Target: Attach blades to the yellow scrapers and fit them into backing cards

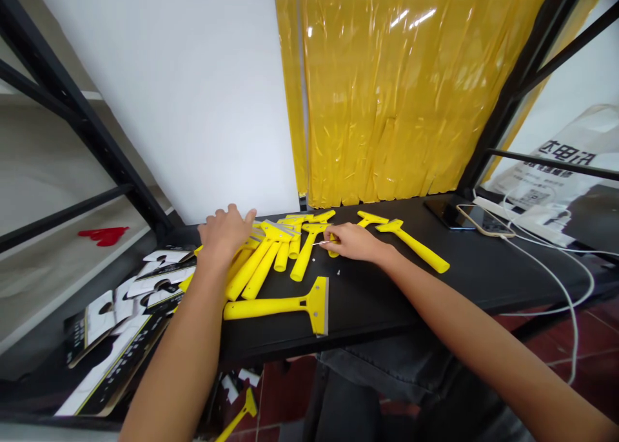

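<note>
- Pinching a thin metal rod (319, 243) (the fingers hide part of it), the right hand (352, 241) is just beside the pile of yellow scrapers (261, 268) on the black shelf (372, 307).
- Resting over the pile's left end is the left hand (226, 230); whether it grips a scraper, I cannot tell.
- Lying nearer the front edge: a separate scraper (271, 307), blade to the right.
- Overlapping at far left: printed cards (116, 358).

To the right of the front scraper (275, 305), I have room across the surface (372, 307) until the right forearm (449, 310) slants in. Behind that scraper, piled scrapers (261, 271) block me; to its left, the left forearm (191, 339) does, with cards (101, 313) beyond.
</note>
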Tool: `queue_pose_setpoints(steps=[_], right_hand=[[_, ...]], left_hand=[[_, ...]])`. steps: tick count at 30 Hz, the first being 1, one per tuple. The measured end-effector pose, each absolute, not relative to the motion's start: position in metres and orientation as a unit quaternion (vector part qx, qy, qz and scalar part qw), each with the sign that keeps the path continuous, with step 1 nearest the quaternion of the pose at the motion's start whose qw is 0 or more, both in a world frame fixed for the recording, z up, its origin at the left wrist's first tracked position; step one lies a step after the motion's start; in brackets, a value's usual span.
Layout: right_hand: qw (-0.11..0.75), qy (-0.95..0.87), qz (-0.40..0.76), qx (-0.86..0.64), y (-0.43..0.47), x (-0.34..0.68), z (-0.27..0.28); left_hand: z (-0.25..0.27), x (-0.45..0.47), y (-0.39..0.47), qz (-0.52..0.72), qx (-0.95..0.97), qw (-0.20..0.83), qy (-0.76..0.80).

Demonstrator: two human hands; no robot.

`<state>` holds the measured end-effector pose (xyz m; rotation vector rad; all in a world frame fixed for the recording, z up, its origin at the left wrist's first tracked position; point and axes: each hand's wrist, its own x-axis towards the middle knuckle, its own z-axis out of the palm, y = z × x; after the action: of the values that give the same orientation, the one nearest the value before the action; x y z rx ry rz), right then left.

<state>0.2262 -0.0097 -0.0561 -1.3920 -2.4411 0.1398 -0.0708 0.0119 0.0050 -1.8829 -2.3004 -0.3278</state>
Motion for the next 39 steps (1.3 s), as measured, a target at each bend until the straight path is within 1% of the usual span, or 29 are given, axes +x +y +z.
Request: queue_pose_setpoints(steps=[4,7,14,21,24,26,28,29,33,36,39], right_hand=[[0.134,-0.830,0.016,-0.541,-0.008,0.226,-0.057],[0.113,-0.803,-0.003,-0.585,-0.007,0.223,-0.059],[0.077,-0.783,-0.031,-0.617,-0.009,0.225,-0.060],[0.038,-0.759,-0.018,-0.650,-0.003,0.244,-0.050],[0.064,-0.751,-0.014,-0.657,-0.015,0.246,-0.040],[0.119,-0.772,-0.011,-0.625,-0.039,0.240,-0.037],[0.183,-0.836,0.017,-0.516,-0.073,0.227,-0.039],[0.191,-0.864,0.035,-0.464,-0.090,0.218,-0.043],[0.130,-0.900,0.032,-0.415,-0.136,0.185,-0.064],[0.098,-0.908,0.026,-0.406,-0.138,0.171,-0.070],[0.084,-0.912,0.020,-0.401,-0.127,0.168,-0.068]], left_hand=[[-0.001,-0.082,0.024,-0.053,-0.648,-0.020,-0.759],[-0.010,-0.084,0.033,-0.013,-0.676,-0.062,-0.734],[-0.019,-0.086,0.042,-0.002,-0.698,-0.080,-0.712],[-0.018,-0.086,0.041,-0.015,-0.700,-0.071,-0.710],[-0.020,-0.087,0.043,-0.013,-0.698,-0.069,-0.713],[-0.022,-0.088,0.045,-0.011,-0.701,-0.072,-0.710],[-0.024,-0.089,0.046,-0.011,-0.705,-0.074,-0.706],[-0.024,-0.090,0.047,-0.011,-0.707,-0.073,-0.703],[-0.026,-0.092,0.048,-0.004,-0.712,-0.060,-0.700],[-0.025,-0.092,0.046,-0.003,-0.711,-0.065,-0.700],[-0.022,-0.090,0.042,-0.012,-0.712,-0.073,-0.699]])
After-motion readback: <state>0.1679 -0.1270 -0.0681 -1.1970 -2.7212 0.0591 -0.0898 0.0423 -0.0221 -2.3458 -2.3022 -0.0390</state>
